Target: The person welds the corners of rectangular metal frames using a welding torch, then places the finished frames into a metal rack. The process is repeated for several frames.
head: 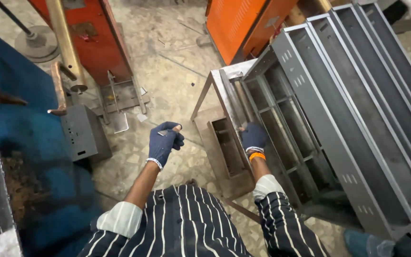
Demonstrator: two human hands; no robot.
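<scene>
Both my hands wear dark blue gloves. My left hand (164,141) is raised over the floor, its fingers pinched on a small flat metal piece (162,133). My right hand (253,137), with an orange band at the wrist, rests on the edge of a bare steel frame (222,93) that leans against a row of grey sheet-metal cabinet shells (331,114). A small open metal box (227,147) sits on the floor just left of my right hand.
A grey perforated metal box (83,133) stands on the floor at left beside a blue machine body (20,119). A red machine (89,33) with a brass arm (65,43) is behind it. An orange cabinet (239,24) stands at the back. Someone's shoe (365,242) shows at bottom right.
</scene>
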